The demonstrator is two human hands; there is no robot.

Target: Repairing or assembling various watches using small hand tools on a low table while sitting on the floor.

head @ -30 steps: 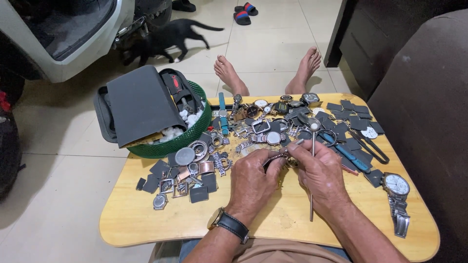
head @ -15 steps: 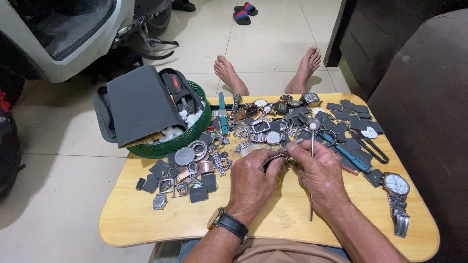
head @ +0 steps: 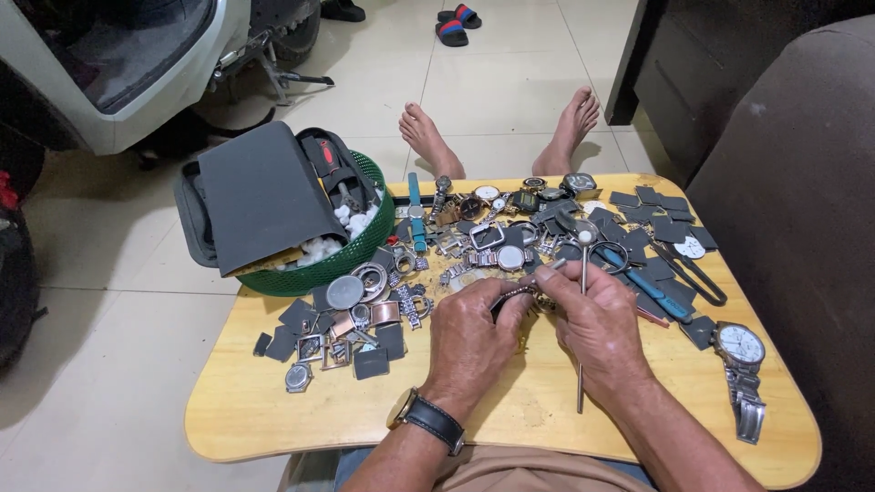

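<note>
My left hand (head: pixel 471 339) and my right hand (head: pixel 592 323) meet over the middle of a small wooden table (head: pixel 273 410). Between their fingertips they pinch a small metal watch part (head: pixel 526 293); what exactly it is I cannot tell. My right hand also holds a long thin metal tool (head: pixel 581 319) that stands nearly upright across the fingers. A dark-strapped wristwatch (head: pixel 428 419) sits on my left wrist. Behind my hands lie many watch cases, bezels and strap pieces (head: pixel 492 237).
A green basket (head: pixel 314 269) with a grey tool pouch (head: pixel 260 196) stands at the table's back left. A steel wristwatch (head: pixel 740 364) lies at the right edge, a blue-handled tool (head: pixel 652 292) beside dark square pads. My bare feet (head: pixel 428 137) rest beyond the table. A scooter stands at upper left.
A dark animal near the scooter has walked out of view. My hands stay in the same spot on the small part.
</note>
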